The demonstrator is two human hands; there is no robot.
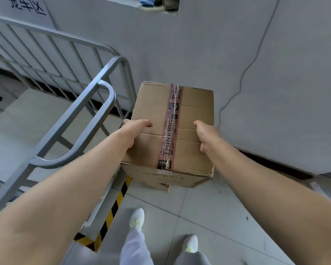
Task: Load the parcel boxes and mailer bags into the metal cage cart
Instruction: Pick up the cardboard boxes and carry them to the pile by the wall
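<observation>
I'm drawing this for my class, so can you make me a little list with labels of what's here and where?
held thing: cardboard box, red tape along its top
left hand: grips the box's left side
right hand: grips the box's right side
metal cage cart: grey bars, left of the box
floor stripe: yellow and black, beside the cart
box in cart: not yet

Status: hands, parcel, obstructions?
Left hand, right hand both grip brown cardboard parcel box with pink tape. Box not yet in grey metal cage cart. Cart's side rail stands between.
</observation>
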